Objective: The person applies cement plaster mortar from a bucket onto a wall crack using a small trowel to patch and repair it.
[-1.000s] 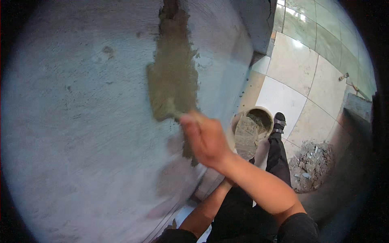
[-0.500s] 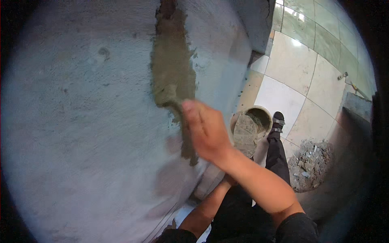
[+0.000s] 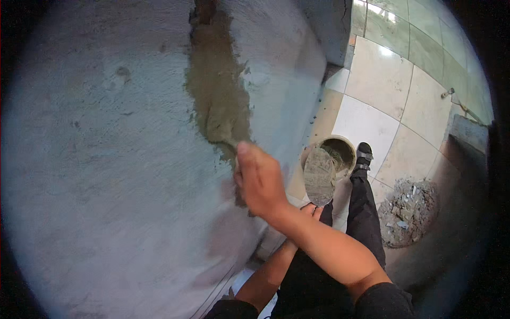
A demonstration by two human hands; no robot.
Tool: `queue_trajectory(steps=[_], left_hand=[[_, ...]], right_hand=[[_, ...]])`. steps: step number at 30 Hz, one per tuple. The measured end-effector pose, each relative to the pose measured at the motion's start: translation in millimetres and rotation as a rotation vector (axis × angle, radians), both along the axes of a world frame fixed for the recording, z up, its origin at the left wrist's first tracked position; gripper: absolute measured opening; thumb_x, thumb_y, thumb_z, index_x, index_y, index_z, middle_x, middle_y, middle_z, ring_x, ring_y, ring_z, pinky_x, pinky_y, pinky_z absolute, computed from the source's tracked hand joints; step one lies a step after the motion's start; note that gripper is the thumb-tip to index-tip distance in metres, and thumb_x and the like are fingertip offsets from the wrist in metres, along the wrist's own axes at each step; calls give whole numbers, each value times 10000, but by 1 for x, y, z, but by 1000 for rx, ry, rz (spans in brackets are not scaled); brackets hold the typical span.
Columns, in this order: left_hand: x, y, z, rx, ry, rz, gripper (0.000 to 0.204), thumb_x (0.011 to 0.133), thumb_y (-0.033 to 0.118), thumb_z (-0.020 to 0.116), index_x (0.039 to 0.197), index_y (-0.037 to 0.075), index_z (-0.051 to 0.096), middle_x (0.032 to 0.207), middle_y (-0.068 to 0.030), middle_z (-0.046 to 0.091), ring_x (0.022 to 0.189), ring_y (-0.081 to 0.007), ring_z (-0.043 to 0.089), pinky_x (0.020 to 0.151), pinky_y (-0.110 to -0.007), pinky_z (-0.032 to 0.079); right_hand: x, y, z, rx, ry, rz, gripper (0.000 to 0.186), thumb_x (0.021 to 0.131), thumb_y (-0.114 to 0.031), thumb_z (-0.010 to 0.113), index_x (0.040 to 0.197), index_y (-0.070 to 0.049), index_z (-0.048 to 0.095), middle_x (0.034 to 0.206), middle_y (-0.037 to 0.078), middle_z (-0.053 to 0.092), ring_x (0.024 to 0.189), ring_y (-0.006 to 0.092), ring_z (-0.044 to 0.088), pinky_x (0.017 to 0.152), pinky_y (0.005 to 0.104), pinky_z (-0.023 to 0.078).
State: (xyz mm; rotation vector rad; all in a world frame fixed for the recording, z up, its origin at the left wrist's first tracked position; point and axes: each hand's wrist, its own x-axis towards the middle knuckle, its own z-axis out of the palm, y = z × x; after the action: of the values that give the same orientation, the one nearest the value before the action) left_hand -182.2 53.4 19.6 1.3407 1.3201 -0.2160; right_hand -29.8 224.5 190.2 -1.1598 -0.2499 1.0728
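My right hand is closed round the handle of a small trowel, whose blade lies against a strip of wet grey-brown mortar on the wall. My left hand is partly hidden behind my right forearm. Its visible fingers are closed at the near end of a flat, mortar-covered board; its grip is mostly hidden. Below and beyond the board stands a round bucket with mortar inside.
The rough, pale blue-grey wall fills the left side. Rubble is heaped on the tiled floor at right. My foot in a dark sandal stands beside the bucket. A long-handled tool lies at far right.
My right hand and the trowel have shifted slightly down and left in the picture, the view moving a little too. More of my left fingers now shows below the board.
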Motion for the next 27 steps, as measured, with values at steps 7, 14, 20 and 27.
queue_trajectory(steps=[7, 14, 20, 27], left_hand=[[9, 5, 14, 56, -157, 24, 220, 1036, 204, 638, 939, 6, 659, 608, -22, 569, 539, -122, 544, 507, -332, 427], [-71, 45, -74, -322, -464, -712, 499, 1012, 321, 606, 1412, 39, 507, 1451, -183, 534, 1354, -338, 482, 1157, -438, 365], [-16, 24, 17, 21, 152, -192, 305, 1004, 315, 672, 889, 39, 614, 807, -61, 591, 777, -280, 564, 728, -460, 455], [-37, 28, 12, 156, -434, -258, 225, 1075, 232, 563, 981, 33, 609, 1079, -80, 641, 982, -195, 563, 828, -420, 453]], right_hand=[[-1, -32, -7, 161, -55, 243, 496, 1111, -413, 460, 844, -3, 540, 661, 191, 533, 583, 346, 554, 584, 415, 437], [49, -4, -11, -34, 392, 136, 543, 1118, -491, 414, 780, -73, 493, 604, -1, 466, 525, 100, 474, 501, 278, 386], [6, -24, 25, 213, -24, 212, 596, 1105, -502, 449, 748, -25, 459, 604, 44, 489, 577, 172, 470, 595, 375, 436], [35, -16, 18, -24, 432, 157, 616, 1097, -531, 448, 735, -32, 469, 603, 46, 498, 560, 170, 499, 564, 368, 432]])
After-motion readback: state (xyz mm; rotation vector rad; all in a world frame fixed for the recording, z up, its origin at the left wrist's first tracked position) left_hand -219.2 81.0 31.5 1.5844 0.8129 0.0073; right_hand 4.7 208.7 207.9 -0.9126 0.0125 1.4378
